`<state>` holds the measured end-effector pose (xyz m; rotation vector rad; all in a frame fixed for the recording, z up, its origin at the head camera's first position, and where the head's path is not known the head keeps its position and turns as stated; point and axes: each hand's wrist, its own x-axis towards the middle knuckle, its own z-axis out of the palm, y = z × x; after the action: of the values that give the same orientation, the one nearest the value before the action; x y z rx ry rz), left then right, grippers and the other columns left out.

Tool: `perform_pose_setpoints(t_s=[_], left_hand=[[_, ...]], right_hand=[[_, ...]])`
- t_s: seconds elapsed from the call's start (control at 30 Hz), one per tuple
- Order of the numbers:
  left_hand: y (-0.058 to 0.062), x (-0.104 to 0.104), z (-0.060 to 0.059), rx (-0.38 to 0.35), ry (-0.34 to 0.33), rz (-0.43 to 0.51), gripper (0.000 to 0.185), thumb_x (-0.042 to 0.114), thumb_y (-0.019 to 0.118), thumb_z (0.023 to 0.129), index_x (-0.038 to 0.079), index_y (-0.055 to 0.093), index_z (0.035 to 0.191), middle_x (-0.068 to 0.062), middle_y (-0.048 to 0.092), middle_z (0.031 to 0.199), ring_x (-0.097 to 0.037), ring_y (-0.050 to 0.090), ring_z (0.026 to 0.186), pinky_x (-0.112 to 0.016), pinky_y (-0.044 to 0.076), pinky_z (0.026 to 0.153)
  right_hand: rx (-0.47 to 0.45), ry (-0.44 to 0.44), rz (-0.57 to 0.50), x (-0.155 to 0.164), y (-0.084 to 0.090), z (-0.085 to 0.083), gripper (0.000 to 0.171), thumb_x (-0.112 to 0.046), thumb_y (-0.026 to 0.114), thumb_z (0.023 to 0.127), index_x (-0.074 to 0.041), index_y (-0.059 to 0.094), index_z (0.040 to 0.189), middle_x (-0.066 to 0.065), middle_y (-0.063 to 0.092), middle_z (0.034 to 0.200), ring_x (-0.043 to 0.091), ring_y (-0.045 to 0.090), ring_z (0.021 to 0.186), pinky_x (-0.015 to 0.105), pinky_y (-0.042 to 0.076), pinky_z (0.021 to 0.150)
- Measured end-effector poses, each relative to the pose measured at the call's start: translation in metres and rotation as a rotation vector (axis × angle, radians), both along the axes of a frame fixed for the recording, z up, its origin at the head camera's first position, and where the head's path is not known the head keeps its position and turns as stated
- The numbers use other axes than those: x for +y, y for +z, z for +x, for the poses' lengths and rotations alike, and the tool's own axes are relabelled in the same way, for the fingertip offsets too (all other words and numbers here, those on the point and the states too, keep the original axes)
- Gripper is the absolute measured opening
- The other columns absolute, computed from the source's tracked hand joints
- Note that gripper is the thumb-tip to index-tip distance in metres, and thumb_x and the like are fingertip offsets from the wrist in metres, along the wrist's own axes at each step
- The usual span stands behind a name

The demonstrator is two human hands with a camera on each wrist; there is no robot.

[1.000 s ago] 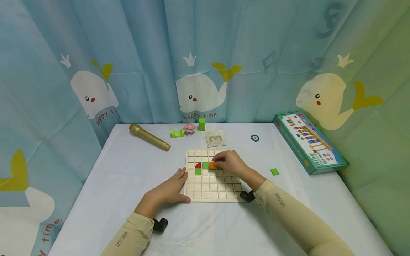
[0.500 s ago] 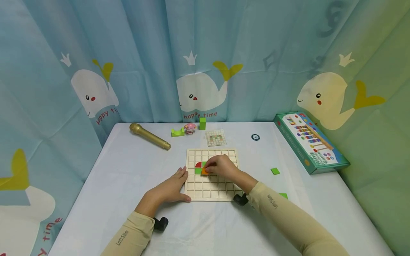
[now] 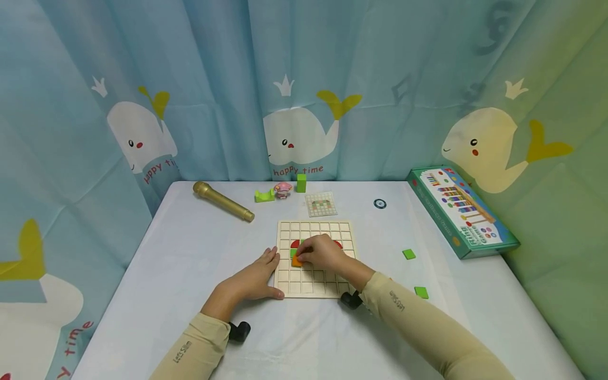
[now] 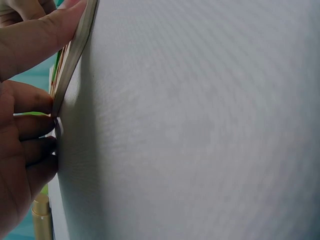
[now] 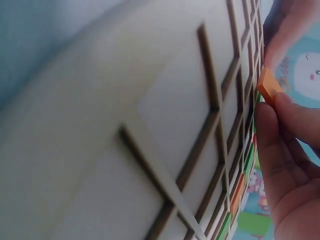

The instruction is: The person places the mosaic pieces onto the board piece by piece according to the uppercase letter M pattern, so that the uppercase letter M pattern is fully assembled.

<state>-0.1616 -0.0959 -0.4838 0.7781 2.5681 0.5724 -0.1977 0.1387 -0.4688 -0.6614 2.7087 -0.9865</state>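
On the table lies a wooden grid board [image 3: 311, 289]. My right hand [image 3: 323, 252] pinches an orange tile [image 3: 296, 261] between thumb and fingertips over the board's left part; in the right wrist view the tile [image 5: 268, 86] looks tilted. Just behind it are a green tile [image 3: 293, 253] and a red rounded piece [image 3: 295, 244]. Another red piece [image 3: 338, 244] shows past my right hand, which hides the cells between. My left hand [image 3: 252, 278] touches the board's left edge, fingers extended and thumb at the front corner. In the left wrist view, the thumb [image 4: 42, 37] presses the board's rim.
Two loose green tiles [image 3: 409, 254] lie right of the board. Behind it are a printed grid card [image 3: 321, 204], a pink figurine [image 3: 283, 190], green blocks [image 3: 301, 183] and a round disc [image 3: 380, 203]. A gold microphone [image 3: 223, 201] lies back left, a game box [image 3: 463, 211] at right.
My right hand has carried the orange tile left and nearer to me across the board. The right red piece and the nearer loose green tile have come into view. My left hand stays put.
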Motion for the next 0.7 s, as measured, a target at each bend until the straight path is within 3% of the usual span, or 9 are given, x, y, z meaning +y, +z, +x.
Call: perform_pose_setpoints(t_s=[0.7], left_hand=[[-0.001,0.0006,-0.0013,0.0,0.001,-0.009,0.107,0.05,0.08,0.081,-0.003,0.025,0.157,-0.015,0.012,0.167,-0.031,0.008,0.153,-0.044,0.022,0.12]], right_hand=[[0.069,0.078,0.064,-0.0091,-0.0063,0.001,0.004,-0.01,0.077,0.09,-0.011,0.081,0.088,-0.005,0.072,0.088,0.012,0.066,0.086,0.028,0.055,0.078]])
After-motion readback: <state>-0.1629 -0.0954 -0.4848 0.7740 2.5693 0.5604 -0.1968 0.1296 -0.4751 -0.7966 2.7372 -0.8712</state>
